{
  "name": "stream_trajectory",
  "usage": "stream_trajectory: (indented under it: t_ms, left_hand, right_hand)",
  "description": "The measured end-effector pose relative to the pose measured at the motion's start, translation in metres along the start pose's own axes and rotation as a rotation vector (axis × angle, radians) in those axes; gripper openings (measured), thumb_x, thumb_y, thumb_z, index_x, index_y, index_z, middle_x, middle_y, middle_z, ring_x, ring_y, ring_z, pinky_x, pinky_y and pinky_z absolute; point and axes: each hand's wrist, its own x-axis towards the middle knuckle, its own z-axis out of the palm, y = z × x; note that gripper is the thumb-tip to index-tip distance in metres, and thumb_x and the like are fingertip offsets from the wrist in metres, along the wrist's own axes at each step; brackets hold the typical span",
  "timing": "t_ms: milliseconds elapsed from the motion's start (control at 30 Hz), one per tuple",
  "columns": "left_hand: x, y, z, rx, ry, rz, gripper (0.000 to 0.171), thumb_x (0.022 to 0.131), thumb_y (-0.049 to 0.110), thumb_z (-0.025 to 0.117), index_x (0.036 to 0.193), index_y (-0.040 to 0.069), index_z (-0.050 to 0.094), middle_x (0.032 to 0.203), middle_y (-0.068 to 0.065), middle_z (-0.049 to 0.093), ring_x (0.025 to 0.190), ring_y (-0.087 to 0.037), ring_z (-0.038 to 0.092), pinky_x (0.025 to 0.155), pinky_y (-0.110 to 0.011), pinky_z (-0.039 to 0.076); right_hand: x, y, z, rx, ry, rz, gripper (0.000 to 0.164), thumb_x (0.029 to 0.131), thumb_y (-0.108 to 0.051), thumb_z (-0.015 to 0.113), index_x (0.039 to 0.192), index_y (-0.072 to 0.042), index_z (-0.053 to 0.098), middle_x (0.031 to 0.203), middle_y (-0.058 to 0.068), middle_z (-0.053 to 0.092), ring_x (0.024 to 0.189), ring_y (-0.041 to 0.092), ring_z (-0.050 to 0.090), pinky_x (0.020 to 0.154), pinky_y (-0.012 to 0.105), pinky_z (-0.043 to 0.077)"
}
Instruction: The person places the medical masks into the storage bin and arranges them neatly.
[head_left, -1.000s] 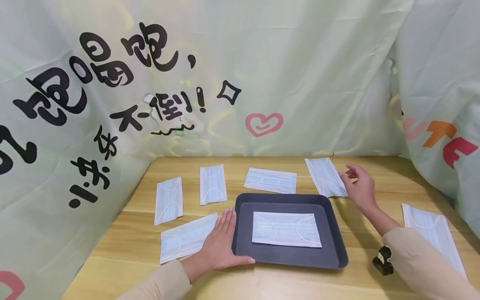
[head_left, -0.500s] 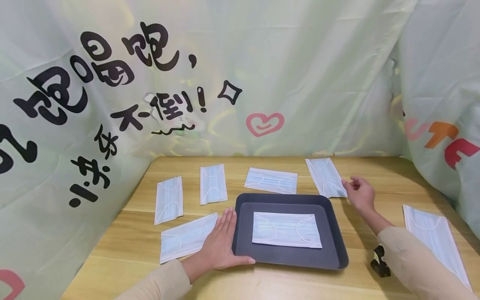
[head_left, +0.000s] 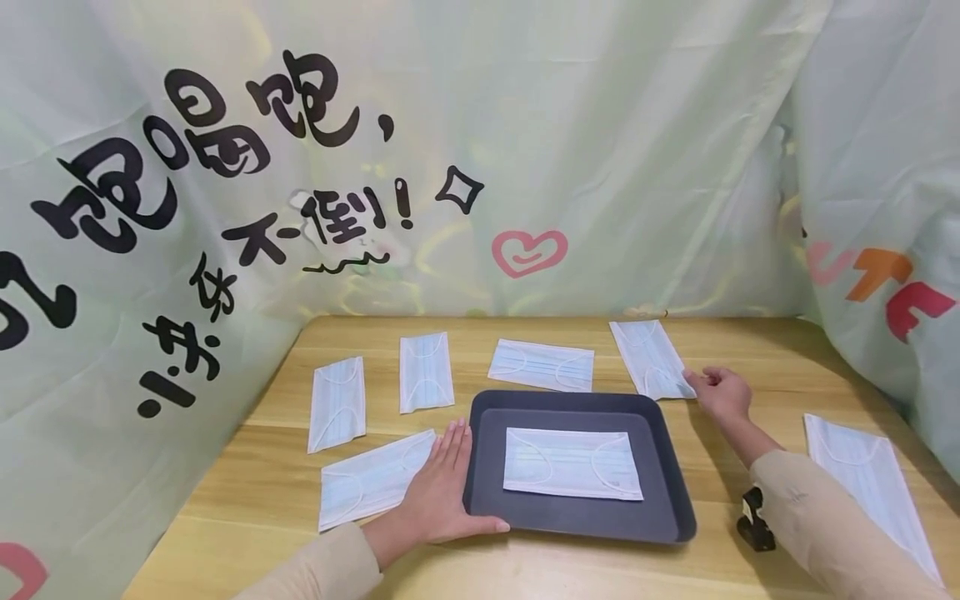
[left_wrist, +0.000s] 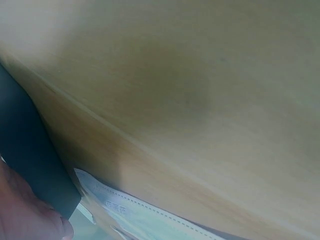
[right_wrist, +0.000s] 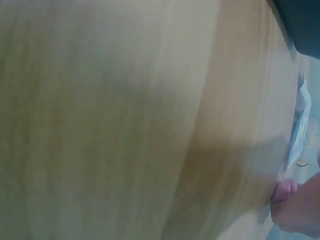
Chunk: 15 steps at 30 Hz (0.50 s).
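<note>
My left hand (head_left: 438, 493) lies with straight fingers along the left side of a dark grey tray (head_left: 678, 487), the thumb stretched by its front edge. One pale blue face mask (head_left: 570, 462) lies flat inside the tray. Behind the tray's right corner, my right hand (head_left: 723, 396) pinches the lower right edge of another face mask (head_left: 648, 358) with curled fingers; that mask still lies on the table. In the right wrist view the right hand's fingers (right_wrist: 285, 191) are low by the tabletop at the mask's end. The left wrist view shows part of the left hand (left_wrist: 30, 215) at the tray wall.
More masks lie on the wooden table (head_left: 240, 483): a slanted mask (head_left: 367, 483) beside my left hand, several behind the tray, and a mask (head_left: 870, 475) at the right, partly under the sleeve. A black clip-like object (head_left: 756, 521) shows by the right sleeve. Printed cloth (head_left: 645, 167) encloses the table.
My right hand has moved slightly down and in, its thumb and fingers closing at the mask's lower right edge. My left hand and the tray have stayed in place.
</note>
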Motion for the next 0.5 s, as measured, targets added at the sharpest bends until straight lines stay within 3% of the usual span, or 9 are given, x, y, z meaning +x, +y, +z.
stream_trajectory:
  t_ms: [200, 500]
  left_hand:
    - [-0.001, -0.0003, -0.0022, -0.001, -0.001, 0.0, 0.124, 0.062, 0.082, 0.048, 0.143, -0.003, 0.009, 0.152, -0.018, 0.007, 0.141, -0.029, 0.006, 0.113, -0.042, 0.017]
    - [0.0003, -0.0008, 0.0007, 0.001, -0.002, 0.0, 0.125, 0.061, 0.084, 0.045, 0.144, -0.002, 0.008, 0.152, -0.018, 0.006, 0.141, -0.028, 0.005, 0.113, -0.042, 0.017]
  right_hand:
    - [-0.0009, 0.0002, -0.0011, -0.06, -0.031, -0.033, 0.039, 0.082, -0.02, 0.06, 0.096, 0.016, 0.056, 0.093, 0.032, 0.057, 0.085, 0.039, 0.053, 0.066, 0.032, 0.04]
    - [-0.007, -0.0067, -0.0056, -0.203, -0.063, -0.087, 0.04, 0.077, -0.02, 0.064, 0.09, 0.017, 0.054, 0.093, 0.034, 0.057, 0.088, 0.047, 0.052, 0.074, 0.045, 0.04]
